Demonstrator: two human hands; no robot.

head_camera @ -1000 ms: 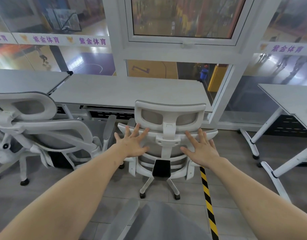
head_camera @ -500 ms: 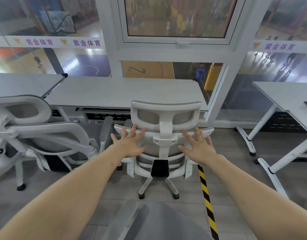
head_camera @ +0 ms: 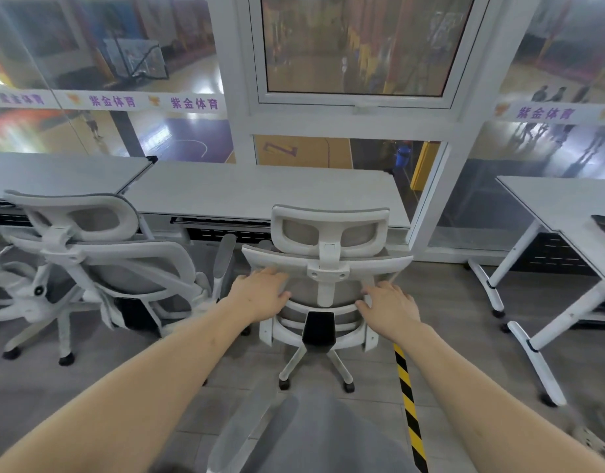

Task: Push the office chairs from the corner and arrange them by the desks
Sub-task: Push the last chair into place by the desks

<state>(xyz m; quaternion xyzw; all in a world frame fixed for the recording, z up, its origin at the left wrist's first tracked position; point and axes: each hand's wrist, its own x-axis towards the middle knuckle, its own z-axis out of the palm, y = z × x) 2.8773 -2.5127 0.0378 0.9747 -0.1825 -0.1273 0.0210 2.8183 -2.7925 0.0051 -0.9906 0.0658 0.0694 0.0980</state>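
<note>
Both hands are now lying lower on the chair (head_camera: 328, 268) than half a second ago, when the fingers were spread wide and pointing up; we are now seeing them flattened and drawn closer together against the backrest. Our left hand (head_camera: 261, 295) is pressing on the left side of the back, just under the top rail, fingers extended rather than wrapped. Our right hand (head_camera: 389, 307) is doing the same on the right side of the spine. Neither is gripping; both are loose and flat, pushing. We are facing the chair from behind, its front aimed at the middle desk (head_camera: 260, 192) by the window, seat near the desk edge but whether under it we cannot tell. A second chair (head_camera: 99, 254) is sitting just to the left, reclined, by the left desk (head_camera: 55, 172). Another grey seat (head_camera: 314, 435) is showing at the bottom edge, close to us. Handling, as we are judging it: the chair is rolling on castors, so it should be moving easily; the mesh looks soft and will give, while the white frame and spine look stiff. We are favouring palms on the frame or top rail, evenly either side, to keep it from swivelling.
</note>
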